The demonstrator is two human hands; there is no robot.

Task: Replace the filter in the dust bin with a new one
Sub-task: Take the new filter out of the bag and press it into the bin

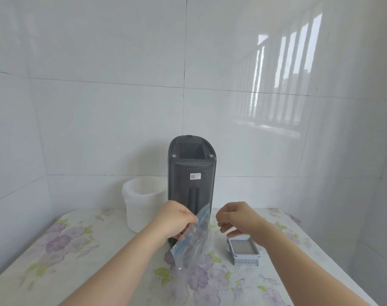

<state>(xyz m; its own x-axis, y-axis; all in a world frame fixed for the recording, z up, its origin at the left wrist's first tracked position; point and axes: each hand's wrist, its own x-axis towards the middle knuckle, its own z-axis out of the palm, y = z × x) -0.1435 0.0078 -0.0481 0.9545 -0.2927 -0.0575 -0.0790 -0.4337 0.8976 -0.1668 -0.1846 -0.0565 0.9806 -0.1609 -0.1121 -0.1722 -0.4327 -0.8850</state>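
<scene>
A tall dark grey dust bin (pixel 191 173) stands upright at the middle of the table, its rectangular top opening showing and a white label on its front. My left hand (pixel 177 219) pinches the blue-striped top edge of a clear zip bag (pixel 195 244) that hangs down in front of the bin's base; the bag looks empty. A grey pleated filter (pixel 243 248) in its plastic frame lies flat on the table to the right of the bin. My right hand (pixel 239 219) hovers just above and behind the filter, fingers loosely curled, holding nothing.
A white plastic bucket (pixel 139 206) stands to the left of the bin, against the tiled wall. The table (pixel 77 250) wears a floral cloth with purple flowers. Glossy white tile walls close in behind and to the right.
</scene>
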